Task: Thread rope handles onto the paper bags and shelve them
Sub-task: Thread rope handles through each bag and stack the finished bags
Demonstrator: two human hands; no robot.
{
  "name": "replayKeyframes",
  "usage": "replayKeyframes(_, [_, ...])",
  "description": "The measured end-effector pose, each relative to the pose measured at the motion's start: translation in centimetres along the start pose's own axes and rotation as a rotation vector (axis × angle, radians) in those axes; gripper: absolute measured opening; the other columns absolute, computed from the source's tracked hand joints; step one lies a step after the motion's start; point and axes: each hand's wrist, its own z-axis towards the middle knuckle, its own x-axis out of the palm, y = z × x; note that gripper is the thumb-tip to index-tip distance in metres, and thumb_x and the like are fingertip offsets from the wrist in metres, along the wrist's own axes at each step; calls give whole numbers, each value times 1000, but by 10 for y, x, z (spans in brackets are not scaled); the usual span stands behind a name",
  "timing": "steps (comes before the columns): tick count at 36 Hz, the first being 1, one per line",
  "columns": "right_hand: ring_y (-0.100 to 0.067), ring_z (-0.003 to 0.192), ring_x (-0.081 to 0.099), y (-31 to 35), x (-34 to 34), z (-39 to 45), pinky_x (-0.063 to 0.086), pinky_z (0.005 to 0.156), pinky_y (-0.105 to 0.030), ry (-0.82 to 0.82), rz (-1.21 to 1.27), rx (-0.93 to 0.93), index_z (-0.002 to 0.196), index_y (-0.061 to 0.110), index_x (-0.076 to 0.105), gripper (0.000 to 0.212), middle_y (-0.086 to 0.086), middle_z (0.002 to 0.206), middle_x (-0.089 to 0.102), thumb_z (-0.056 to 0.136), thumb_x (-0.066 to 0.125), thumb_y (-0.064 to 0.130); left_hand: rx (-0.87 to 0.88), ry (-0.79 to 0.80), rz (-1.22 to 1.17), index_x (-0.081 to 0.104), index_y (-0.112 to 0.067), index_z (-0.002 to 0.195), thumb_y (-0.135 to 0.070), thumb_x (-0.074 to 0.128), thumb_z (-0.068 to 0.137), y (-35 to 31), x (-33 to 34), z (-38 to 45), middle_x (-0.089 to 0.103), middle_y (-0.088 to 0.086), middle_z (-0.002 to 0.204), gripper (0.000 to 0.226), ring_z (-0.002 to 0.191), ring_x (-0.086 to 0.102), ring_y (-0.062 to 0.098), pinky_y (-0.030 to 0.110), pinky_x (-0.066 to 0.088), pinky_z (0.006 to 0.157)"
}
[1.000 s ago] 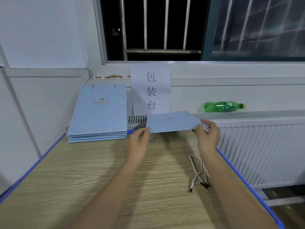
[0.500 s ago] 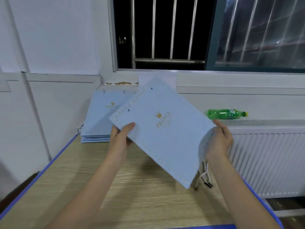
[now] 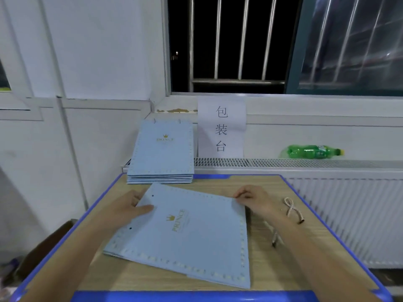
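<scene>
Bag in work: While it is lying flat on the wooden table [image 3: 268, 277], the pale blue paper bag [image 3: 192, 240] is being held at two edges; its gold crown and PRINCE print is facing up and turned sideways, and two small punched holes are showing along the edge nearest the left hand.
Left hand: The left hand [image 3: 128, 209] is gripping the bag's holed edge, thumb lying on top of the paper and the fingers tucked under or behind it.
Right hand: The right hand [image 3: 253, 198] is pinching the bag's far corner with curled fingers; the exact finger contact is too small to tell.
Rope handles: Twisted white-and-tan rope handles [image 3: 292, 209] with dark tips are lying on the table just outside the right wrist, apart from the bag; one further dark-tipped end is showing beside the right forearm.
Bag stack: A stack of matching blue bags [image 3: 162, 153] is sitting beyond the left hand at the table's far edge, the top one showing two rope loops at its far end.
Paper sign: A white paper sign [image 3: 221, 127] with three printed characters is hanging on the wall beyond and between the hands.
Bottle: A green plastic bottle [image 3: 314, 151] is lying on its side on the radiator [image 3: 349, 214], well beyond the right hand.
</scene>
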Motion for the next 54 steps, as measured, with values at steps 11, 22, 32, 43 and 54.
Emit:
replayKeyframes(11, [6,73,54,10,-46,-15,38,69,-9,221,-300,-111,76,26,63,28,11,82,63,81,61,-1,46,-108,356,43,-25,59,-44,67,83,22,14,11,44,-2,67,39,68,41,16,28,26,57])
replayKeyframes(22, [-4,64,53,27,-62,-45,42,65,-25,799,-540,137,76,29,63,24,18,59,58,72,79,11,-1,-176,344,43,-15,67,-41,63,87,12,24,2,44,0,68,38,68,42,16,29,26,54])
replayKeyframes(32, [10,59,54,31,-31,-20,41,60,-7,101,-296,-153,62,26,65,25,16,62,63,76,73,7,-13,-144,172,53,-12,92,-36,63,88,5,33,-4,57,-1,82,26,68,56,15,25,37,50])
replayKeyframes(43, [-7,44,47,76,51,-5,37,43,-16,178,120,-144,74,14,60,13,0,68,67,86,65,11,1,-32,-85,54,-15,84,-16,69,84,-13,49,-11,68,5,74,15,59,63,14,25,45,50])
replayKeyframes(54, [-6,52,44,63,108,-4,35,53,-15,136,65,-129,80,-8,69,31,-21,73,65,87,67,22,-170,200,-268,66,1,81,-16,52,92,-33,43,-6,64,9,61,24,42,56,17,20,29,34])
